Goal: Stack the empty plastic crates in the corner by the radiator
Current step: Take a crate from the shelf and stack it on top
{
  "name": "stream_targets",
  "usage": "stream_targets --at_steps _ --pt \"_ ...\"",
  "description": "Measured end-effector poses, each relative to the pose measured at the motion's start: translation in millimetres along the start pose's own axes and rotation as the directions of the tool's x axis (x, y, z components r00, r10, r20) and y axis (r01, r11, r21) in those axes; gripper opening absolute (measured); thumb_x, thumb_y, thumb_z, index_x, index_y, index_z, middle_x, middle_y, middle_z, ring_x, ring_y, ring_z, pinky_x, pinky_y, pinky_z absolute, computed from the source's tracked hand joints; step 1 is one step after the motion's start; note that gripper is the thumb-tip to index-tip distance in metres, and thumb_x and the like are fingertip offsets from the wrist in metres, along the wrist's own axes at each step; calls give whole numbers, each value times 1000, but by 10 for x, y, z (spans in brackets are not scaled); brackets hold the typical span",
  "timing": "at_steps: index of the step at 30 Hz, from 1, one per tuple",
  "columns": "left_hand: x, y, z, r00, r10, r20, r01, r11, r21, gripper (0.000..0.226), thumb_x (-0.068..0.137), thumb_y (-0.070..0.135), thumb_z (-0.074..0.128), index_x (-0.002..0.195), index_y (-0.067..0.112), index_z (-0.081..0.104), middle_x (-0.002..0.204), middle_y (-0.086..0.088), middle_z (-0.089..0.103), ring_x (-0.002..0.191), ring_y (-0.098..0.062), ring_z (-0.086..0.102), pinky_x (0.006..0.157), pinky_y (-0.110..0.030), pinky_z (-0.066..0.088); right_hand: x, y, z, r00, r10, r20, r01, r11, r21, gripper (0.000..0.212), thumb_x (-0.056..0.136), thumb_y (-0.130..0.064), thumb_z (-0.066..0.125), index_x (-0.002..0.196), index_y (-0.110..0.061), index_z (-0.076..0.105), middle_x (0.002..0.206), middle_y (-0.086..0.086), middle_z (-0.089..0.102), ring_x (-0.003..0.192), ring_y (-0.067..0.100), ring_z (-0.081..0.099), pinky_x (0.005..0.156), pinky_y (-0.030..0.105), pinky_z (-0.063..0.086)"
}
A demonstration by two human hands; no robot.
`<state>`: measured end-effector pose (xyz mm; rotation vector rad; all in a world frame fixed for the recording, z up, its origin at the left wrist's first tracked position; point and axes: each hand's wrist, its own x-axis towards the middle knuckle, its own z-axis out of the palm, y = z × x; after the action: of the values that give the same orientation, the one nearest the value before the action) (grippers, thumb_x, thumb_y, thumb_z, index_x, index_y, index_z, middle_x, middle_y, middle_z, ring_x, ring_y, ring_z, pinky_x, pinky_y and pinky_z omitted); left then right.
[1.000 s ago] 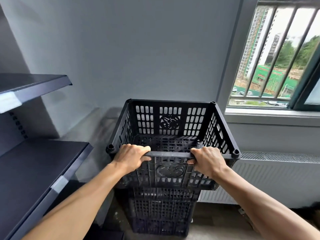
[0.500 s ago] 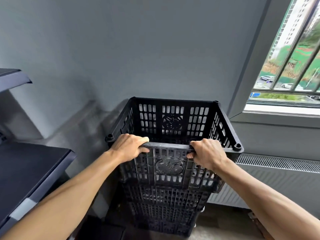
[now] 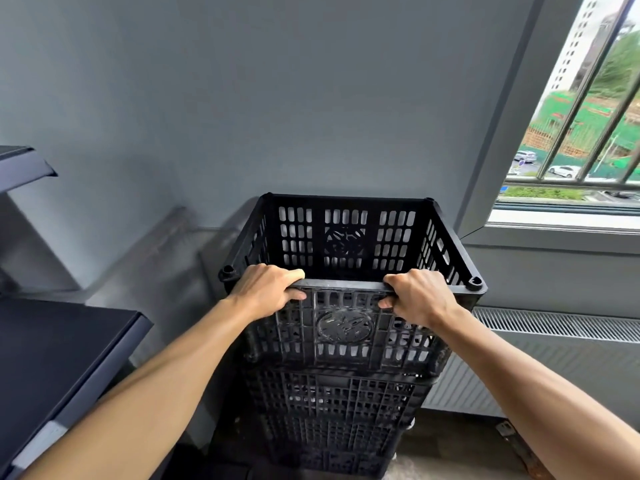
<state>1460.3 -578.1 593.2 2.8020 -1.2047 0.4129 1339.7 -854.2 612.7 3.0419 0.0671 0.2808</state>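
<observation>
Gripping the near rim of the top crate (image 3: 344, 327), both hands are closed round the black plastic bar. The left hand (image 3: 266, 289) holds it close to the crate's left corner and the right hand (image 3: 420, 296) close to its right corner. On each, the fingers and thumb curl round the rim, and a stretch of bare rim shows between them. The crate is open-topped and empty, with slotted walls, and stands level directly ahead of the hands.

Beneath the hands, the top crate's base meets the lower crates (image 3: 332, 410), a dark stack of the same kind that goes down to the floor (image 3: 450, 455). Whether the top one is fully seated on them cannot be told.

Beyond the hands, the far side of the crate stands close to the grey wall (image 3: 277, 98). To the right of the right hand, the pale radiator (image 3: 554, 358) runs along under the barred window (image 3: 588, 133), just beside the stack. To the left of the left hand a dark shelf (image 3: 52, 341) juts out, apart from the crates. Only the corner of an upper shelf (image 3: 20, 164) shows above it.
</observation>
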Motion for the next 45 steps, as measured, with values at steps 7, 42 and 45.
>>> stream_targets --at_steps 7,42,45 --pt "1 -41 26 1000 -17 12 17 998 -58 36 90 54 56 106 22 59 73 2 67 67 -19 62 62 -30 36 82 -42 -32 999 14 51 -13 1000 -9 25 91 -47 60 92 -22 60 73 -3 64 71 22 65 66 34 51" --pt "-110 -136 -56 999 36 35 -33 996 -84 42 90 58 52 113 24 59 80 2 68 75 -20 64 66 -30 34 -15 -175 -9 996 54 71 -57 998 39 28 88 -48 64 77 -28 47 64 -9 56 61 17 60 61 31 53" --pt "-98 -144 -48 999 47 20 -45 996 -82 39 90 58 52 108 24 59 78 4 67 69 -18 58 64 -30 32 -19 -184 -11 996 60 72 -62 998 29 26 88 -48 64 79 -27 50 64 -9 56 60 16 60 60 31 53"
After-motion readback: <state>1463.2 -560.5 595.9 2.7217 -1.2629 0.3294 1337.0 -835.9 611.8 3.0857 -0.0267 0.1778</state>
